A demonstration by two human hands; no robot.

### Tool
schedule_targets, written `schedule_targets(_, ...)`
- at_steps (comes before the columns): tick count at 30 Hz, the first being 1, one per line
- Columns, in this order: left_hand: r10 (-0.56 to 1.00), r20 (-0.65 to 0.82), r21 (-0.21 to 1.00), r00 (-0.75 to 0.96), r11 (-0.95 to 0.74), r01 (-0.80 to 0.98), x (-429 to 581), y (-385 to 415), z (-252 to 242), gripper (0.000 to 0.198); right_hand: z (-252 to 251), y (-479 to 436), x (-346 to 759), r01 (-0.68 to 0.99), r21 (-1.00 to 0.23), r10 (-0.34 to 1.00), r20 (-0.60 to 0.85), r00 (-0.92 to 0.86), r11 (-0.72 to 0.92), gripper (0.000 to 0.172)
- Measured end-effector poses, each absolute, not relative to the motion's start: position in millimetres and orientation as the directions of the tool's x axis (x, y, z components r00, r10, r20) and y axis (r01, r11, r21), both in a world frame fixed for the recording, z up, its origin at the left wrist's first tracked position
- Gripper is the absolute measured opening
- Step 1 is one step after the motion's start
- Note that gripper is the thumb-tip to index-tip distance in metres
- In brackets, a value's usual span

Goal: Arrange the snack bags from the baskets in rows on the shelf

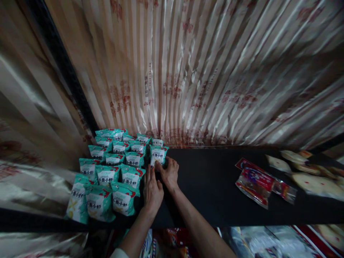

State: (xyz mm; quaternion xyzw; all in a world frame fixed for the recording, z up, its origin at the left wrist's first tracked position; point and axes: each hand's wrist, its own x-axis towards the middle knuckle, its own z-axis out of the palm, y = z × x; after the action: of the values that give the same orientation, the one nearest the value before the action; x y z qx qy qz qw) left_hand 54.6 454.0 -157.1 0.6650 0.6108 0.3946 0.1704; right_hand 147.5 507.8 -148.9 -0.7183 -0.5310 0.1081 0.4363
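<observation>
Teal-and-white snack bags (133, 158) stand upright in several rows at the left end of the black shelf. My right hand (170, 173) grips one snack bag (157, 155) at the right side of this group, its thumb on the lower front and its fingers around the right edge. Just left of it, my left hand (153, 190) is open, with fingers stretched out towards the bottom of that bag. Its fingertips are close to the bag; whether they touch it I cannot tell. Another snack bag (158, 142) stands right behind the gripped one.
On the right of the black shelf (209, 179) lie red packets (254, 182) and several pale packages (314, 182). A striped, crinkled sheet (188, 71) hangs behind. A dark post (64, 64) rises at left. More packaged goods (268, 242) show below the front edge.
</observation>
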Motion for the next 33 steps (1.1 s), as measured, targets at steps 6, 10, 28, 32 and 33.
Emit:
schedule_targets(6,0.948,0.316,0.695,-0.042,-0.201,0.69,53.9,455.5,-155.5,0.059,-145.9,524.3,150.3,0.558,-0.828,0.889,0.297,0.348,0.058,0.062)
schedule_targets(10,0.953,0.301,0.68,-0.041,-0.184,0.71,52.2,458.6,-152.8,0.058,-144.0,529.8,145.1,0.466,-0.875,0.926,0.273,0.259,0.127,0.058)
schedule_targets(28,0.94,0.263,0.771,0.219,-0.341,0.538,24.2,328.4,-143.4,0.035,-143.5,384.5,149.2,0.37,-0.929,0.873,0.196,0.447,0.019,0.054)
schedule_targets(32,0.907,0.026,0.802,0.421,-0.271,0.533,17.0,259.3,-164.9,0.034,-145.1,298.1,164.1,0.507,-0.862,0.949,0.153,0.275,-0.008,0.03)
schedule_targets(33,0.894,-0.071,0.781,0.442,-0.226,0.582,16.6,245.9,-171.1,0.034,-145.3,280.1,167.9,0.537,-0.843,0.961,0.142,0.238,-0.008,0.028)
